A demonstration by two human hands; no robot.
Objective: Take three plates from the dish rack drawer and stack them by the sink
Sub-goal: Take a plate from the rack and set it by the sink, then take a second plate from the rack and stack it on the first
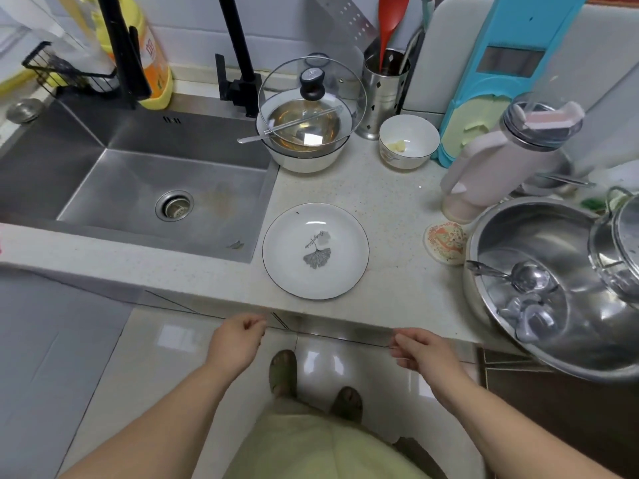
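Observation:
A white plate with a grey leaf print and a dark rim lies flat on the speckled counter, just right of the steel sink. Whether more plates lie under it I cannot tell. My left hand hangs below the counter's front edge, left of the plate, fingers loosely curled and holding nothing. Level with it and below the same edge, to the plate's right, my right hand is also loosely curled and holds nothing. The dish rack drawer is hidden under the counter.
Behind the plate stand a white pot with a tilted glass lid, a small white bowl and a utensil holder. A big steel basin with a ladle overhangs the counter at right. My feet stand on the tiled floor.

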